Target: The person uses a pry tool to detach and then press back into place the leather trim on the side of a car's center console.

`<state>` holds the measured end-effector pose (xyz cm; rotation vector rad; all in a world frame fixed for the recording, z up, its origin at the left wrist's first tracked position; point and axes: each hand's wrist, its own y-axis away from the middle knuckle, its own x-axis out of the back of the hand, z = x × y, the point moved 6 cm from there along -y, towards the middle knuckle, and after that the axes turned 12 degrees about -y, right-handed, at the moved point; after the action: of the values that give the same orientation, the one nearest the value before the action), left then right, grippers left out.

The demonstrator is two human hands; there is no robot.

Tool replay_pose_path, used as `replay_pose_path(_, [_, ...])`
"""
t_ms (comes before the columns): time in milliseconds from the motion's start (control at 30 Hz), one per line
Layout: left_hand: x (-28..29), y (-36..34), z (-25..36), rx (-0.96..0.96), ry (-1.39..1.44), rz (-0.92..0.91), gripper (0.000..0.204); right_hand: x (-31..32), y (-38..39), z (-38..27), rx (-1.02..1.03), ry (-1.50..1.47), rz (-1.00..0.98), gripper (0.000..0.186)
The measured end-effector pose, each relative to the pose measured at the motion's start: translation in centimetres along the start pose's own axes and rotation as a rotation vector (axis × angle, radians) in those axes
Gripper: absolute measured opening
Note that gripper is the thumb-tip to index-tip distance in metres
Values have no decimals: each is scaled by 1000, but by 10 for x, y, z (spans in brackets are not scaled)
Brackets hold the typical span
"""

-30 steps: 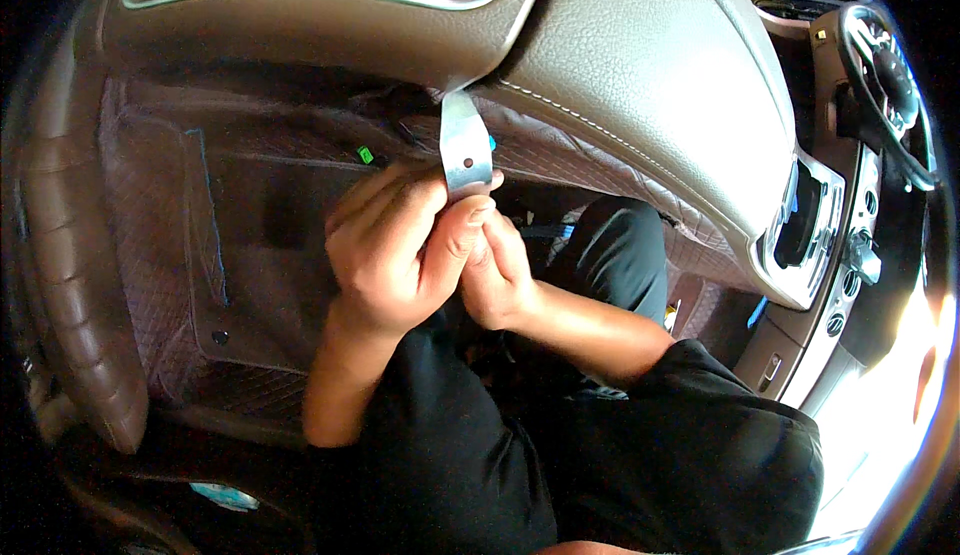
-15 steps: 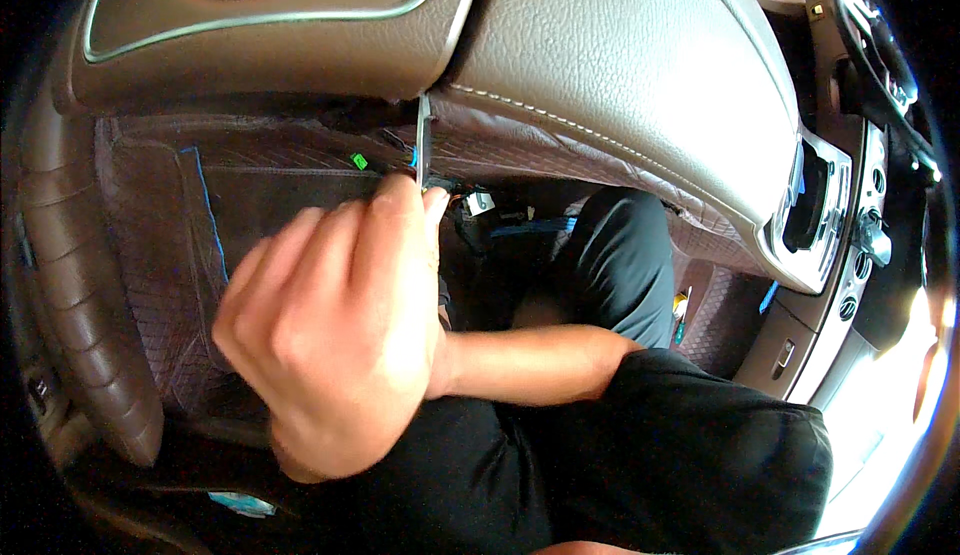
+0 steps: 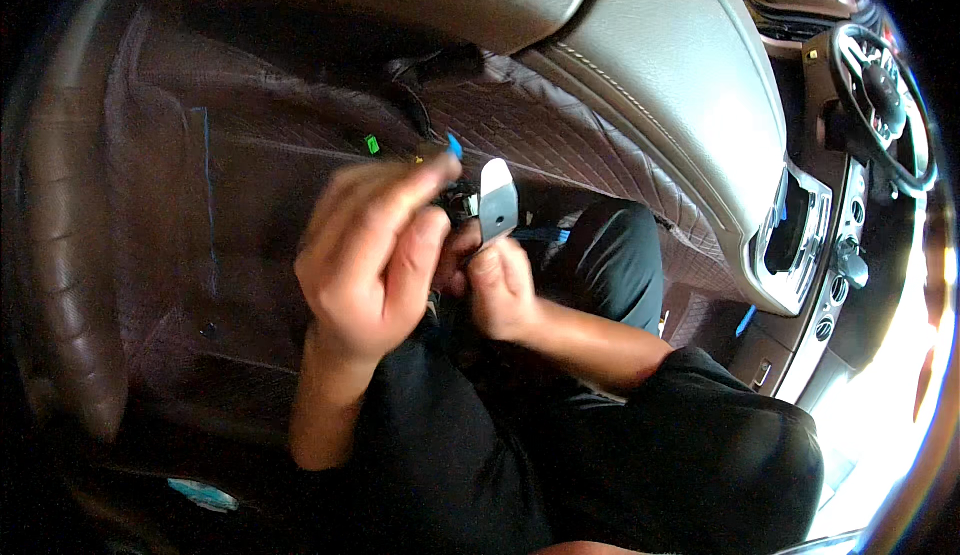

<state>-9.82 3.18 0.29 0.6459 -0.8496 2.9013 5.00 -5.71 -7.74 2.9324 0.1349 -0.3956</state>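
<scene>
The right hand (image 3: pixel 500 290) pinches a flat grey pry tool (image 3: pixel 497 200) upright, just below the dashboard (image 3: pixel 660 85). The left hand (image 3: pixel 375 255), blurred, curls loosely beside it. The tool touches no trim yet, so the prying seems still ahead.

Harsh daylight glared in from the lower right, the footwell stayed dim, the left hand (image 3: pixel 370 255) was motion-blurred, and fisheye bending darkened the rim
</scene>
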Motion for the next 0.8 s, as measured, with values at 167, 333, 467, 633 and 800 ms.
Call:
replay_pose_path(167, [-12, -19, -23, -137, -288, 231, 32, 23, -5, -57, -70, 374, -9, 44])
replay_pose_path(333, [-27, -5, -36, 6, -280, 389, 34, 14, -14, -88, -35, 473, -29, 50])
replay_pose_path(467, [-38, -1, -51, 172, 16, 394, 33, 13, -5, -77, -125, 494, 25, 55])
replay_pose_path(633, [-48, 31, -108, 1049, 587, 455, 22, -2, -12, -70, -204, 347, -107, 51])
replay_pose_path(800, [-20, 19, -93, 427, -177, 373, 24, 1, -6, -64, -311, 314, -64, 37])
